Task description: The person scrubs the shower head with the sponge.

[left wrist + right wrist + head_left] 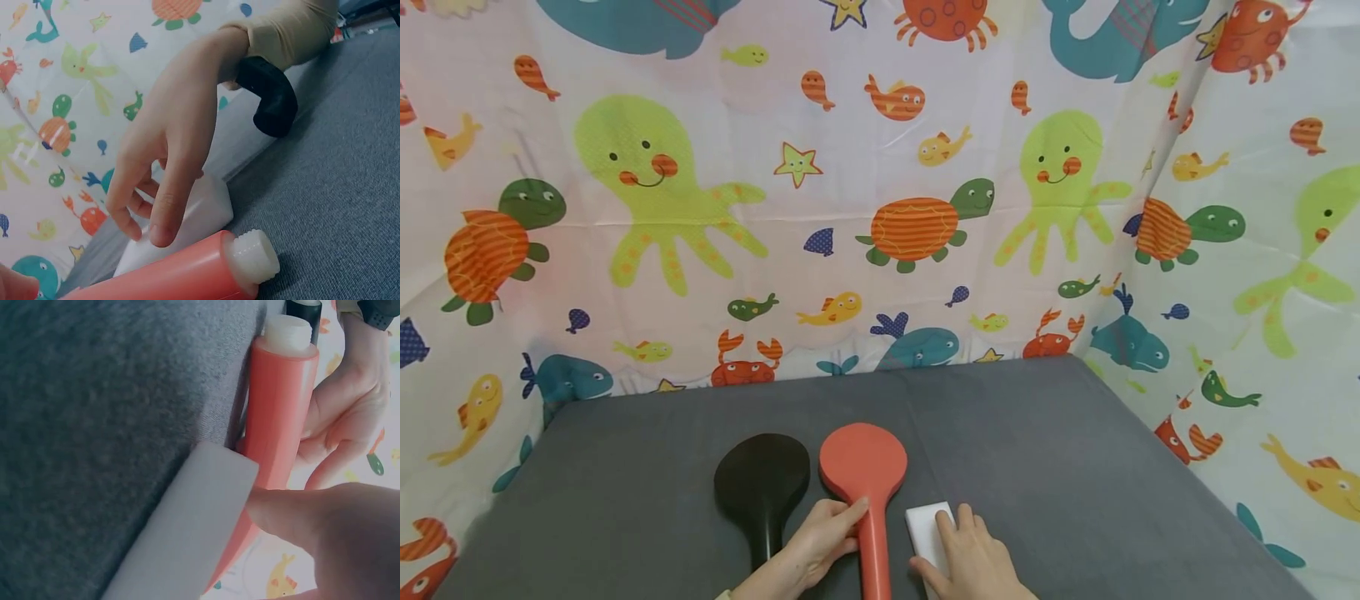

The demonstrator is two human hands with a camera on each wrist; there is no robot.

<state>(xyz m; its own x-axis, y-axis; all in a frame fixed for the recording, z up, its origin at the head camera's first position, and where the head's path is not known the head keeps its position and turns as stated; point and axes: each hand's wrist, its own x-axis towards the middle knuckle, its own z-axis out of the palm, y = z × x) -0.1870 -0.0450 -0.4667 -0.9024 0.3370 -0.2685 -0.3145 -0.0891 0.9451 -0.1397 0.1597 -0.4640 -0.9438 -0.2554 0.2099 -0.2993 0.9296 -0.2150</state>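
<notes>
A coral-red handheld shower head point(863, 458) lies on the grey cloth, round head away from me, its white threaded end point(255, 256) towards me. My left hand point(820, 542) grips its handle, thumb on top and fingers curled at the left side. To the left lies a black shower head point(763, 479), its handle partly hidden behind my left forearm. On the right is a white block point(925, 529) with flat sides. Over it my right hand point(973, 554) spreads relaxed fingers, the index along its top and the thumb point(284, 512) reaching across its left edge.
The grey cloth point(1045, 433) covers the table. Behind and at the sides hangs a white curtain point(820, 200) printed with sea animals. A black mount point(272, 100) is strapped to my right wrist.
</notes>
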